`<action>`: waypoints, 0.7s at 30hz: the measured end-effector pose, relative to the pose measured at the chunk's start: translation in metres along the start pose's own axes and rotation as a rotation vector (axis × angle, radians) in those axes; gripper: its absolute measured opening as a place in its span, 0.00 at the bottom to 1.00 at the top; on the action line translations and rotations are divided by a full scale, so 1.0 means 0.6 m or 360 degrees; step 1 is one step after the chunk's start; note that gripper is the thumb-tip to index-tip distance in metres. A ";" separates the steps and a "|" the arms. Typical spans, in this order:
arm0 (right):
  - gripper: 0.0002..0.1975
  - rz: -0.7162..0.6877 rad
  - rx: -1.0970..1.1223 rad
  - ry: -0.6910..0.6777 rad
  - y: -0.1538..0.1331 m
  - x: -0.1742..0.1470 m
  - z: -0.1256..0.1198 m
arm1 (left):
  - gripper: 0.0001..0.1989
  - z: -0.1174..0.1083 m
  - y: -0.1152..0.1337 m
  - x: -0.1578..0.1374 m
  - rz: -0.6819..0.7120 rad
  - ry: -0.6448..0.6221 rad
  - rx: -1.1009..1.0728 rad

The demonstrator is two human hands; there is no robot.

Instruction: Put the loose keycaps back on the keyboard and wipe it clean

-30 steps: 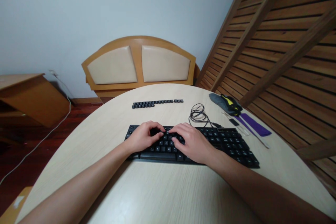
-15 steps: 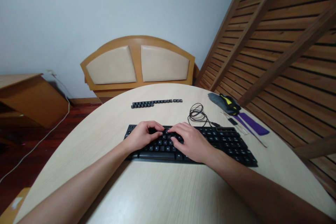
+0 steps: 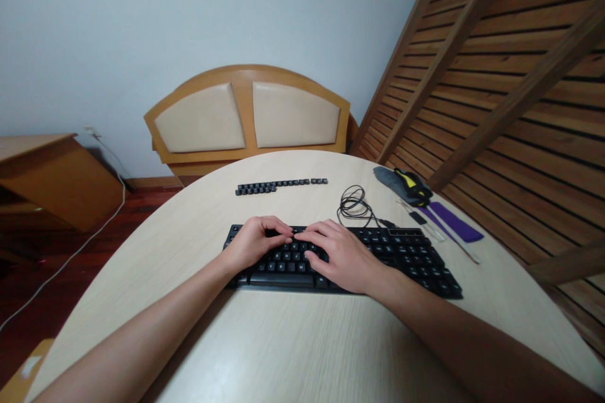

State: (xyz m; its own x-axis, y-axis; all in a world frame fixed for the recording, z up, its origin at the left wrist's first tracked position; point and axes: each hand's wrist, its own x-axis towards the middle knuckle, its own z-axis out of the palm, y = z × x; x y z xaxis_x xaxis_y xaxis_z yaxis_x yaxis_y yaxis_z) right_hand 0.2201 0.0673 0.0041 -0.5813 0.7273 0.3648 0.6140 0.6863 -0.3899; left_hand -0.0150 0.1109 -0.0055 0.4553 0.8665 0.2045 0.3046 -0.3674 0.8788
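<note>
A black keyboard (image 3: pixel 406 258) lies across the middle of the round pale table (image 3: pixel 293 352). My left hand (image 3: pixel 255 244) sits on its left part with the fingers curled down onto the upper key rows; whether a keycap is pinched under them is hidden. My right hand (image 3: pixel 341 256) rests flat over the middle keys, fingers spread, its forefinger reaching toward the left hand's fingertips. A row of loose black keycaps (image 3: pixel 278 186) is lined up on the table beyond the keyboard.
The keyboard's coiled black cable (image 3: pixel 353 204) lies behind its right half. At the far right edge are a grey cloth with a black-and-yellow tool (image 3: pixel 410 181), a purple strip (image 3: pixel 456 222) and small thin tools. A wooden headboard (image 3: pixel 248 116) stands behind the table.
Both hands stay on the keyboard. My right hand's fingers have crept slightly left toward the left hand. The view has shifted a little.
</note>
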 end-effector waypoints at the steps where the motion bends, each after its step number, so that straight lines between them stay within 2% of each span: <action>1: 0.18 -0.0011 -0.0005 -0.0009 0.000 0.000 0.000 | 0.03 0.000 0.000 0.000 0.0001 -0.0005 0.0005; 13: 0.16 0.0039 0.0005 0.0027 0.001 -0.001 0.004 | 0.06 0.002 0.001 0.003 -0.0136 -0.0007 0.0045; 21: 0.16 0.0013 0.0003 0.0021 0.000 0.000 0.002 | 0.05 0.006 0.010 0.000 -0.0100 0.0010 0.0077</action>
State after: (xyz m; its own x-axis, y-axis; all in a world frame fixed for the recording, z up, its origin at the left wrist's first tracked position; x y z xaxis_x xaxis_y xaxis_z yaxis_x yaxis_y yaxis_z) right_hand 0.2192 0.0673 0.0033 -0.5689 0.7331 0.3728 0.6178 0.6801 -0.3947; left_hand -0.0100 0.1075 -0.0022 0.4289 0.8904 0.1522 0.3724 -0.3278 0.8682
